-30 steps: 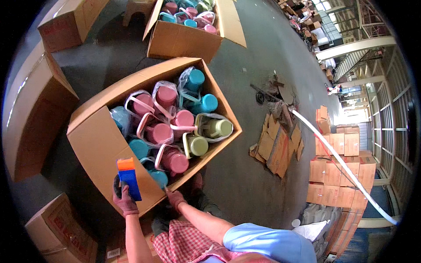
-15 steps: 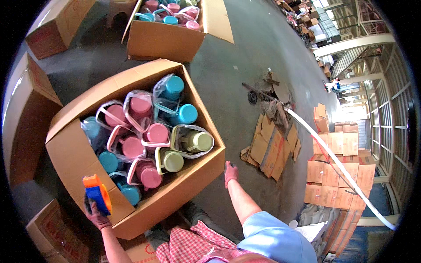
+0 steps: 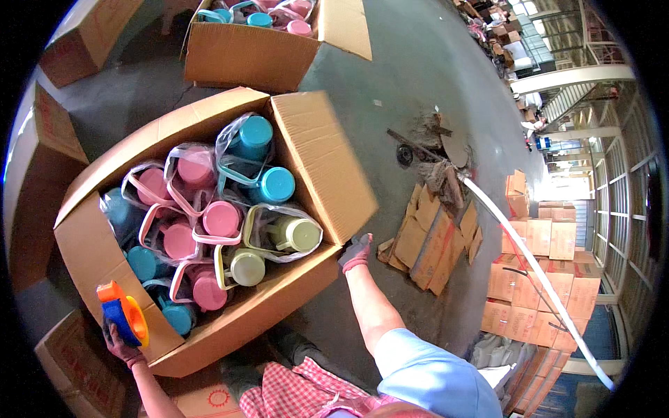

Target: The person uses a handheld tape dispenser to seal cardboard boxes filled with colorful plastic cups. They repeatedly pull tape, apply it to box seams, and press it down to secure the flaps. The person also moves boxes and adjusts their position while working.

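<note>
An open cardboard carton [image 3: 244, 320] stands before me, packed with pink [image 3: 221, 219], blue [image 3: 277, 184] and pale green [image 3: 300, 235] handled plastic cups in clear bags. Its right flap [image 3: 324, 167] is raised, slightly blurred along the outer edge. At the carton's near left corner, my gloved left hand [image 3: 124, 346] is closed around an orange and blue tape dispenser [image 3: 124, 315], beside the left flap [image 3: 118, 258]. My gloved right hand [image 3: 356, 254] is at the near right corner, just below the raised flap. Its fingers look curled; anything in them is hidden.
A second open carton of cups [image 3: 251, 56] stands beyond. More cartons [image 3: 45, 188] line the left side. Flattened cardboard [image 3: 432, 244] and scrap wood [image 3: 439, 177] lie on the floor to the right, near a long white pole [image 3: 523, 251]. Stacked cartons [image 3: 543, 279] stand farther right.
The right flap has come up into view. My right hand has moved slightly left and up to the corner. The carton and left hand with the dispenser appear farther left.
</note>
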A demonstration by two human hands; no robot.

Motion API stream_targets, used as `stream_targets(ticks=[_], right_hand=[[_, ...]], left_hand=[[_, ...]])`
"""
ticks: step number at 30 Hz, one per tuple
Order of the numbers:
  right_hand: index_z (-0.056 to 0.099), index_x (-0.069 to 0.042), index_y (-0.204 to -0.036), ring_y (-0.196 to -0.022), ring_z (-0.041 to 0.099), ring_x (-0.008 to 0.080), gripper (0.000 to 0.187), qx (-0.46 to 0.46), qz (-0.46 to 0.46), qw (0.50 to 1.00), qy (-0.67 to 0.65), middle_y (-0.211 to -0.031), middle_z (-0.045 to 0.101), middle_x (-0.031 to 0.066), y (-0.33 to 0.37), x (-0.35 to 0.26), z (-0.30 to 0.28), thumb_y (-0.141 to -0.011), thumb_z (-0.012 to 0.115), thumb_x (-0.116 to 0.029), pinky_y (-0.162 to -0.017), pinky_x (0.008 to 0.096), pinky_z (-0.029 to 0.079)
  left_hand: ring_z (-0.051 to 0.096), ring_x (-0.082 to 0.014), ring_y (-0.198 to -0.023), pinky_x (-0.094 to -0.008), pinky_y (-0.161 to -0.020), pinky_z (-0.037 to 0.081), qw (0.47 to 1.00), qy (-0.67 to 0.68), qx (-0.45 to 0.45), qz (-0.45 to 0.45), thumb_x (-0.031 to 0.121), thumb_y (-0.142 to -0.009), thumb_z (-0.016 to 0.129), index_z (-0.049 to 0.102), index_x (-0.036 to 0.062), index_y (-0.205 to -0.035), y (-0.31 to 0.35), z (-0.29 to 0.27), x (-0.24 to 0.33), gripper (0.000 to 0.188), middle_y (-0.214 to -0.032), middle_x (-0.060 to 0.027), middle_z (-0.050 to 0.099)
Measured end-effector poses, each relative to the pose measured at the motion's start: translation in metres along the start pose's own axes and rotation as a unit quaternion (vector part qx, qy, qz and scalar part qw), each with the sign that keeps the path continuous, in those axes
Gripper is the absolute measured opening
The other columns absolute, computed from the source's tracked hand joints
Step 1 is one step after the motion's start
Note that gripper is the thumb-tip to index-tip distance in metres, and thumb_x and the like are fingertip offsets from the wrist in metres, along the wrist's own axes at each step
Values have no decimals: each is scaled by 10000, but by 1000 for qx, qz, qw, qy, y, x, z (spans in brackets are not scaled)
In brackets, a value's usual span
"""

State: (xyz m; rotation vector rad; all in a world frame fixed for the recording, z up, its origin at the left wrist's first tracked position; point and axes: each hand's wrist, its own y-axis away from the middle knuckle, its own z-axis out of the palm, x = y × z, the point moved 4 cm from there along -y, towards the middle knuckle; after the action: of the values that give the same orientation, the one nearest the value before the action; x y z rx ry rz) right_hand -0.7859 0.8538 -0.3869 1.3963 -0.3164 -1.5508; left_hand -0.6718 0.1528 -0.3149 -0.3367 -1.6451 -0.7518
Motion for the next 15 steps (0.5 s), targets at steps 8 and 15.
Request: stream_targets(ticks=[8,15], right_hand=[[595,-111,-1072,-1154,421,211,359,-173,-161,707,666,-1251,468,82,110,-11,37,-823,522,-359,-963,346,318],[665,-82,-870,-751,582,128,259,-107,-237,797,545,-785,651,37,85,-43,51,-732,648,-300,-729,275,447]], left_hand=[[502,-196,-1001,-311,-904,368,1000,14,-19,-19,193,-810,554,507,-4,-1152,6,8,0,398,-1109,-79,531],[527,-196,-917,-313,-842,411,1000,2,3,-6,218,-798,578,531,6,-1111,7,4,-1,381,-1023,-76,554]])
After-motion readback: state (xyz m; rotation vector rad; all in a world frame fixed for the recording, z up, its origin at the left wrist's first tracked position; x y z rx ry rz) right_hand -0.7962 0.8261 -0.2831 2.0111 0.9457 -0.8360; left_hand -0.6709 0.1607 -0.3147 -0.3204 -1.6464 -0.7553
